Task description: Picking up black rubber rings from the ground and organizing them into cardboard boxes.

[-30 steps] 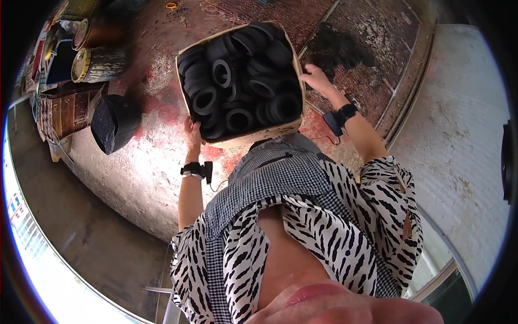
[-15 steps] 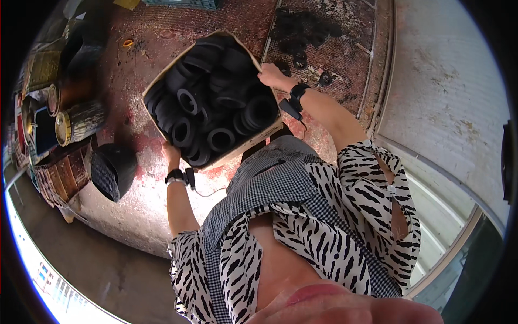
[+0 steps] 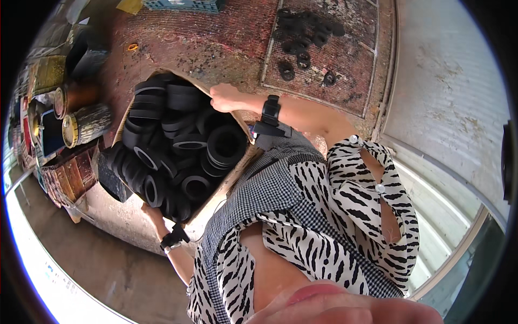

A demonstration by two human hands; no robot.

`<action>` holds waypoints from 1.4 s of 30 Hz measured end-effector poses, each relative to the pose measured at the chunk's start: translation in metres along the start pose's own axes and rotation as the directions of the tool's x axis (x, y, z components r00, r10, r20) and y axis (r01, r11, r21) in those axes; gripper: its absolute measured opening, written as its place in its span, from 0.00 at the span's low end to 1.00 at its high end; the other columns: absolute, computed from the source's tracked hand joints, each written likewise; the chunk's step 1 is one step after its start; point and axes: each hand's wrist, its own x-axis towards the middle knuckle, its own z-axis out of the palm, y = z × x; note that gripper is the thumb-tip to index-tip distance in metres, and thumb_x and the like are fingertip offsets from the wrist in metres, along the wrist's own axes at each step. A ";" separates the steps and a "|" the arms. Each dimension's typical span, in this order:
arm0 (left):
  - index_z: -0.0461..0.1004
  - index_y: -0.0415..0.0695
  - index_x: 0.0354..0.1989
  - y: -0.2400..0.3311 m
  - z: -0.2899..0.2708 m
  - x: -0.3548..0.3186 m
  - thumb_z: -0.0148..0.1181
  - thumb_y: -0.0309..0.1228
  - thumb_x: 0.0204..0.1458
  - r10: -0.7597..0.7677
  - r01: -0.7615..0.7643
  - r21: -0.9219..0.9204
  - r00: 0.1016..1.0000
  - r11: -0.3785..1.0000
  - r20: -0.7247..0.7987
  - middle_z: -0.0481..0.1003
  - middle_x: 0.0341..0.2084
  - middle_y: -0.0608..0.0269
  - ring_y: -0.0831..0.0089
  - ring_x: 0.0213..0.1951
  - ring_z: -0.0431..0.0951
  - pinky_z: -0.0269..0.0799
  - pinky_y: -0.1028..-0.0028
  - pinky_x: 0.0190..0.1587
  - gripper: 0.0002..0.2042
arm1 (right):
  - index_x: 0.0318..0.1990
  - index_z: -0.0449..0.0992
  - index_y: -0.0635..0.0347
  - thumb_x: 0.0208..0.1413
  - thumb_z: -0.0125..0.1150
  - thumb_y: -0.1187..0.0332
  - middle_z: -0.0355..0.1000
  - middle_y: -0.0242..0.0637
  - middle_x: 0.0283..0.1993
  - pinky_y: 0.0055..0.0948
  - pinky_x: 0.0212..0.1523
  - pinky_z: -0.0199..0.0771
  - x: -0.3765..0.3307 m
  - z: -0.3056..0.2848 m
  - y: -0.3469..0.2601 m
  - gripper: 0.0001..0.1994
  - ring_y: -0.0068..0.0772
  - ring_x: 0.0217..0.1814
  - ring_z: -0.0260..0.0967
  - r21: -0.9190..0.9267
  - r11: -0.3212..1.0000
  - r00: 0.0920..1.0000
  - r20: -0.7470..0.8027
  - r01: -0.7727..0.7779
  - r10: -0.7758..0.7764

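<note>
Overhead, cardboard box (image 3: pixel 237 175) of black rubber rings (image 3: pixel 178 146) at frame centre, right hand (image 3: pixel 225 97) curled over its upper rim, left hand (image 3: pixel 154 212) gripping the lower edge, paint cans (image 3: pixel 86 123) at left.

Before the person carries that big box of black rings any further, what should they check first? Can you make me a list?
1. Right hand gripping the cardboard box at its far rim: ok.
2. Left hand supporting the near underside: mostly hidden, cannot tell.
3. Box level: not ok, it tips toward the person's left.
4. Black rubber rings staying inside: not ok, they are heaped above the rim on the low side.
5. Floor ahead: not ok, loose rings lie on the metal grate.
6. Cans on the left: close by but apart, ok.
</note>
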 end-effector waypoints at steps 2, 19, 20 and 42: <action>0.71 0.29 0.23 0.049 -0.016 0.006 0.50 0.23 0.42 -0.052 0.055 0.108 0.998 0.993 -0.031 0.72 0.18 0.44 0.65 0.21 0.69 0.64 0.64 0.26 0.07 | 0.25 0.71 0.73 0.43 0.50 0.68 0.70 0.58 0.28 0.44 0.35 0.70 0.011 -0.002 -0.002 0.12 0.57 0.35 0.69 0.026 1.000 1.000 0.002 0.008 -0.008; 0.73 0.31 0.27 -0.042 0.094 0.225 0.47 0.21 0.42 0.216 -0.214 0.054 0.976 0.975 -0.035 0.74 0.20 0.44 0.65 0.25 0.75 0.67 0.66 0.30 0.08 | 0.29 0.69 0.80 0.38 0.47 0.75 0.69 0.59 0.26 0.45 0.22 0.75 0.173 0.086 0.060 0.12 0.56 0.27 0.71 0.080 0.990 0.974 -0.205 0.114 -0.095; 0.73 0.32 0.29 -0.030 0.125 0.193 0.47 0.23 0.43 0.251 -0.251 -0.007 0.968 0.968 -0.011 0.74 0.23 0.42 0.60 0.29 0.77 0.67 0.65 0.32 0.09 | 0.30 0.69 0.80 0.39 0.47 0.75 0.69 0.59 0.26 0.46 0.22 0.75 0.130 0.068 0.104 0.13 0.56 0.26 0.71 0.089 0.991 0.969 -0.235 0.099 -0.075; 0.72 0.33 0.23 0.435 0.498 0.062 0.50 0.28 0.38 0.719 -0.717 -0.062 0.694 0.695 0.027 0.70 0.22 0.37 0.44 0.32 0.72 0.66 0.56 0.36 0.10 | 0.23 0.68 0.76 0.42 0.53 0.70 0.66 0.46 0.17 0.32 0.13 0.62 -0.146 -0.262 0.525 0.12 0.39 0.14 0.65 0.072 0.993 0.763 -0.636 -0.090 0.115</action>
